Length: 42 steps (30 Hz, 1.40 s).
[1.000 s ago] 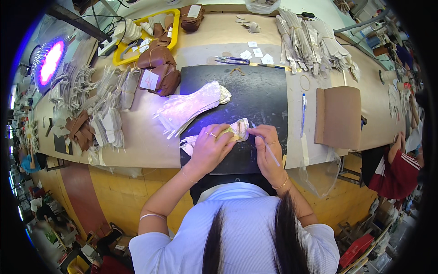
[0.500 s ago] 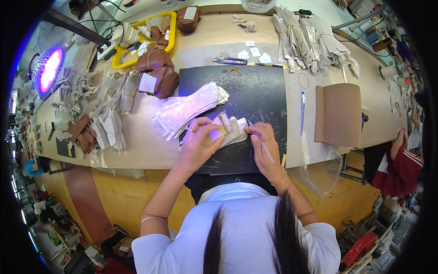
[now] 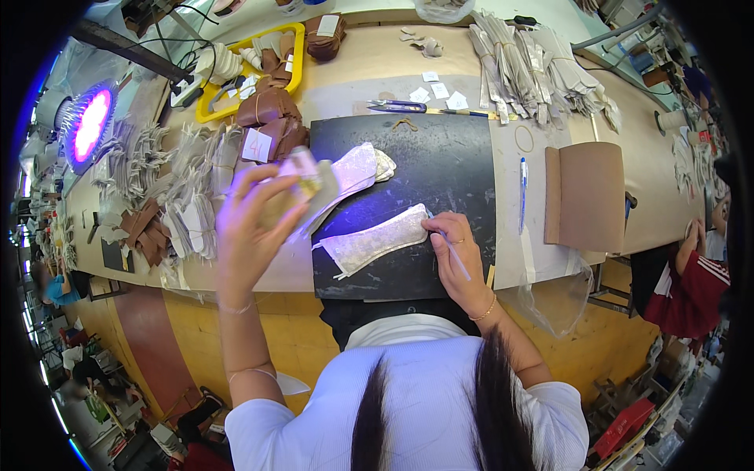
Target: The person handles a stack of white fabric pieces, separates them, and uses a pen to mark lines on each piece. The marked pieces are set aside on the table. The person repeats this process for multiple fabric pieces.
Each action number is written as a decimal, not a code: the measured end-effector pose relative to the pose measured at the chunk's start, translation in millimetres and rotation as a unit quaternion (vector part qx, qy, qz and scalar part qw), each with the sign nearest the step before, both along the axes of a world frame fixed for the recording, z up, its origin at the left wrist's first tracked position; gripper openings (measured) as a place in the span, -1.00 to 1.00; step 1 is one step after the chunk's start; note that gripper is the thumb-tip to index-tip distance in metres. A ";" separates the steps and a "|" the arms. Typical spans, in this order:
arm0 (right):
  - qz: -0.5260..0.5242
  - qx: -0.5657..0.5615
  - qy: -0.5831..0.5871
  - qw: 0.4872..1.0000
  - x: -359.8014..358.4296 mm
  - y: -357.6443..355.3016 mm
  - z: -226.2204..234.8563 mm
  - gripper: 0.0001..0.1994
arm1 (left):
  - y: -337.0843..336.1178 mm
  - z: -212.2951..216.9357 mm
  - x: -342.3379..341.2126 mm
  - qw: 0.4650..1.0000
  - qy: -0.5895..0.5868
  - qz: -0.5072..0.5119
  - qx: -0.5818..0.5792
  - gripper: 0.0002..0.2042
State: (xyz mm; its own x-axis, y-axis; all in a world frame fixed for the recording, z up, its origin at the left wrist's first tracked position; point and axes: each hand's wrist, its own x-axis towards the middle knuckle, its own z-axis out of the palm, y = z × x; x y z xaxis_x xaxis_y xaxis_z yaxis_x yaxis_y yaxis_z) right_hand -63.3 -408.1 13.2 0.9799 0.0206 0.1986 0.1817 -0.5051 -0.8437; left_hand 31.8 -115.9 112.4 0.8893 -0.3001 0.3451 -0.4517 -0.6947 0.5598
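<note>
My left hand (image 3: 255, 224) is raised to the left of the black mat (image 3: 448, 157). Between its thumb and fingers is a flat greyish piece with a pink and yellow patch (image 3: 310, 180), smeared by motion. My right hand (image 3: 457, 255) rests on the mat, closed round a slim pale pen (image 3: 460, 264). The pen's tip is at the right end of a pale patterned cut piece (image 3: 373, 239), where the fingertips touch it. Behind it on the mat lies a stack of similar pale pieces (image 3: 353, 169), partly hidden by the left hand's piece.
Brown bundles (image 3: 279, 141) and a yellow basket (image 3: 296, 67) stand at the back left, near a glowing lamp (image 3: 93, 125). Thread snips (image 3: 397, 106) lie behind the mat. To the right are a blue pen (image 3: 523, 196), a brown board (image 3: 585, 196) and pale strip bundles (image 3: 510, 67).
My left hand has lifted the flat greyish piece off the patterned piece and moved it up and left, uncovering the patterned piece. My right hand has stayed nearly still with the pen.
</note>
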 end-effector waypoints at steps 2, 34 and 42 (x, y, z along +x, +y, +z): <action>-0.003 0.005 0.000 1.000 -1.5 -1.9 -0.4 -0.83 | -22.8 -16.7 16.5 0.998 -0.010 -0.054 0.026 -0.67; -0.051 0.104 0.023 0.993 -3.9 -1.8 1.6 -0.82 | -92.7 -106.8 -50.2 0.985 -0.033 -0.151 0.078 -0.74; -0.006 -0.108 -0.097 0.989 8.5 7.1 3.1 -0.86 | -94.4 -108.3 -54.4 0.982 -0.041 -0.147 0.108 -0.71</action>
State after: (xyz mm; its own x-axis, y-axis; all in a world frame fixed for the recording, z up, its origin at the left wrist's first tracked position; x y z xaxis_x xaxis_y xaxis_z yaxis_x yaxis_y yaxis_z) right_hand -54.8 -401.0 16.3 0.9242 0.0710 0.3752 0.3218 -0.6736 -0.6654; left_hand -22.6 -210.3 4.0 0.7248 -0.6142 0.3123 -0.6884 -0.6256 0.3671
